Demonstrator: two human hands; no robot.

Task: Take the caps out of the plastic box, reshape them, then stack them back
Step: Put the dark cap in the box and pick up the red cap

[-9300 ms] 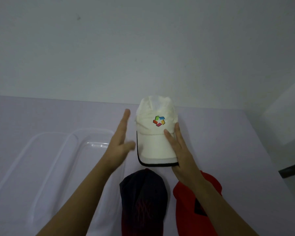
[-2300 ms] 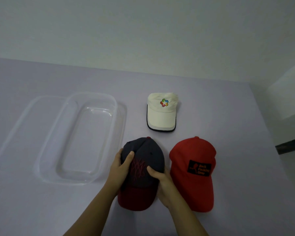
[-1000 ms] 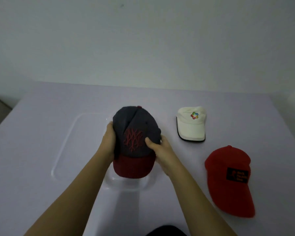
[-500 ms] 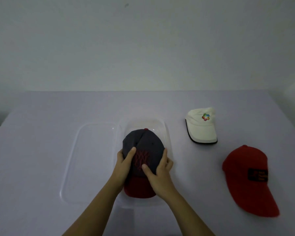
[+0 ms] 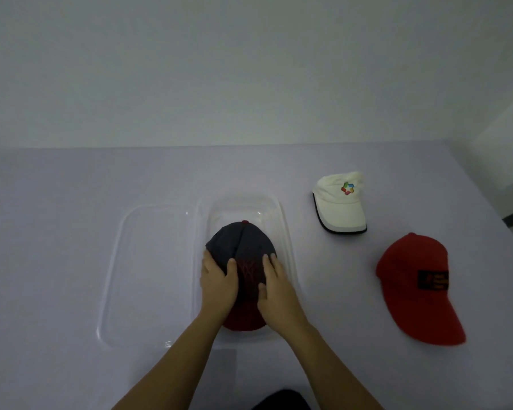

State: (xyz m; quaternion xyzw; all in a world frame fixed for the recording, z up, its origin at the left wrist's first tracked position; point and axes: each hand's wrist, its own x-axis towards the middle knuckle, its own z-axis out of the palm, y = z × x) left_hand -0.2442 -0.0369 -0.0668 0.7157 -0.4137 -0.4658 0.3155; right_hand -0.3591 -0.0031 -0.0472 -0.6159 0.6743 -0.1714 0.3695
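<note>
1. The dark cap [image 5: 243, 244] has moved off the table [image 5: 57, 238], where it lay beside the red cap [image 5: 409, 261], into the plastic box [image 5: 283, 223]. It now sits lower in the box than half a second before.
2. The dark cap is soft cloth. It has a rounded navy crown with a red button on top, red stitching on the front and a curved red brim pointing toward the person. The box is clear thin plastic, oblong with rounded corners. Its flat clear lid [image 5: 151, 276] lies just beside it on the left, edges meeting.
3. The cap fills most of the box's width, leaving free room at the far end. To the right lie the white cap [image 5: 342, 208], with a dark-edged brim and a coloured logo, and the red cap with a dark patch. Those two lie apart from each other.
4. The left hand [image 5: 218, 284] lies on the left front of the crown and the right hand [image 5: 276, 288] on the right front. Their fingers are nearly straight and pressed flat on the cloth, thumbs toward the stitching, and the hands are slightly apart.
</note>
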